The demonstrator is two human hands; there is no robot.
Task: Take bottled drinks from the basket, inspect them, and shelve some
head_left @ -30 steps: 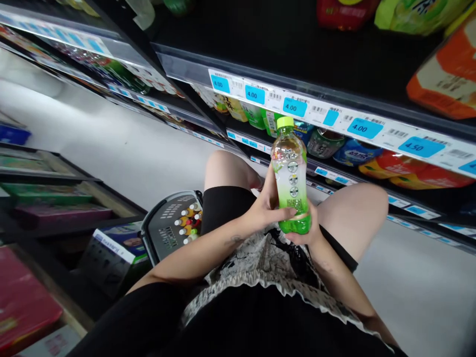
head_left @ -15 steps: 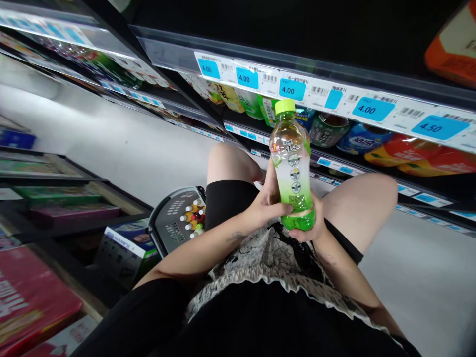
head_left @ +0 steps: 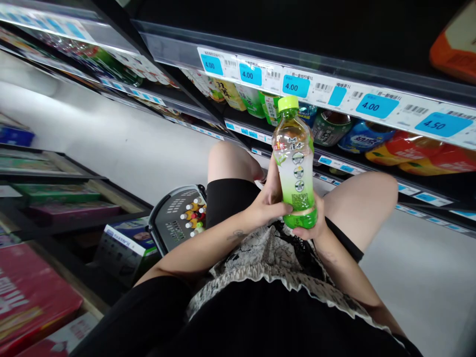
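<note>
I hold a green tea bottle point(head_left: 295, 163) with a lime-green cap upright in front of me, above my knees. My left hand point(head_left: 266, 203) wraps the lower part of the bottle from the left. Cupped under its base from the right is my right hand point(head_left: 314, 225). The bottle's label faces me. I am crouched in a shop aisle, facing a drinks shelf.
A dark shelf point(head_left: 334, 94) with blue price tags holds bottled drinks just beyond the bottle. A grey shopping basket point(head_left: 174, 218) with several bottles sits on the floor at my left knee. Boxes point(head_left: 126, 243) and low shelves stand at the left. Pale floor lies at the right.
The bottle has stayed in both hands, shifting slightly right and up in view. The camera tilted down a little, so the upper shelf goods left the frame.
</note>
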